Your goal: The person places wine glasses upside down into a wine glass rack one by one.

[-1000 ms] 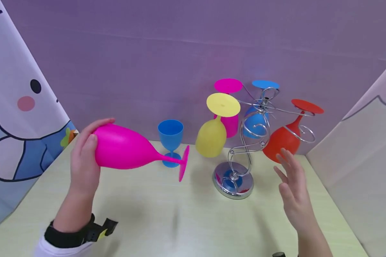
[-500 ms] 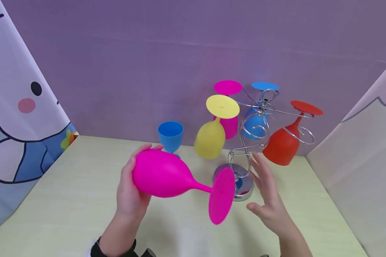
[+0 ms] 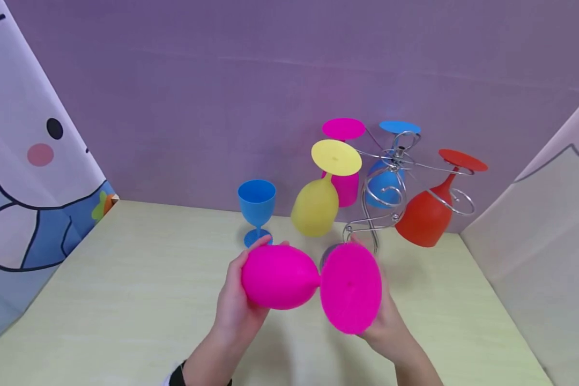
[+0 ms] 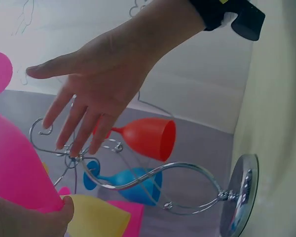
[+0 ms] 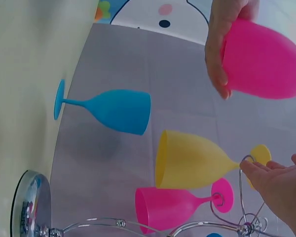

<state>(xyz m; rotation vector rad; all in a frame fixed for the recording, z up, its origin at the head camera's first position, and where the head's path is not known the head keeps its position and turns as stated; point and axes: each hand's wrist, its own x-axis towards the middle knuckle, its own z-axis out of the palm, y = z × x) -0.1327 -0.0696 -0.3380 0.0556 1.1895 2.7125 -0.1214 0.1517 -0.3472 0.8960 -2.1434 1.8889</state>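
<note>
My left hand grips a pink plastic goblet around its bowl, near the mouth. The goblet is held sideways above the table, its round foot turned toward the head camera on the right. Partly hidden behind that foot is my right hand. In the left wrist view the right hand has its fingers straight and spread, with nothing in them. Just beyond stands a chrome wire rack. Upside down from it hang a yellow goblet, a red goblet, another pink goblet and a blue goblet.
A second blue goblet stands upright on the pale table, left of the rack. The rack's round chrome base is mostly covered in the head view. A purple backdrop rises behind, with a cartoon-printed panel at the left.
The left hand has carried the pink goblet rightward and turned its foot toward the head camera. My right hand has come leftward and down, behind the foot.
</note>
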